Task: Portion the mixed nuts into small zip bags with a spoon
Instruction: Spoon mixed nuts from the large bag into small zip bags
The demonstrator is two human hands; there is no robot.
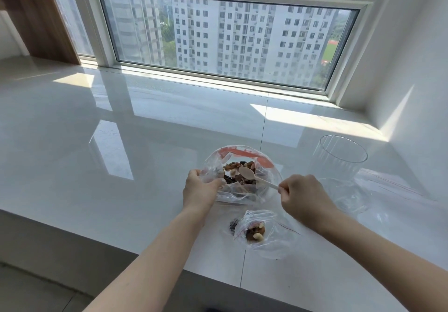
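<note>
Curling round the spoon [252, 177] handle, right hand [300, 195] fingers grip it; left hand [200, 186] fingers pinch the large bag's [242, 195] edge.

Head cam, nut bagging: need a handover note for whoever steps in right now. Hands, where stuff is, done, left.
Left hand grips the near rim of the big zip bag, holding its mouth open.
Right hand pinches the spoon handle; the bowl sits over the mixed nuts inside the big bag.
One small zip bag lies on the counter in front, holding some nuts; whether it is sealed I cannot tell. A few bits lie beside it.
Empty clear glass jar stands to the right, more flat bags under and beside it.
Done: one portion started.
Left: scoop, fill remaining bags, seal.
</note>
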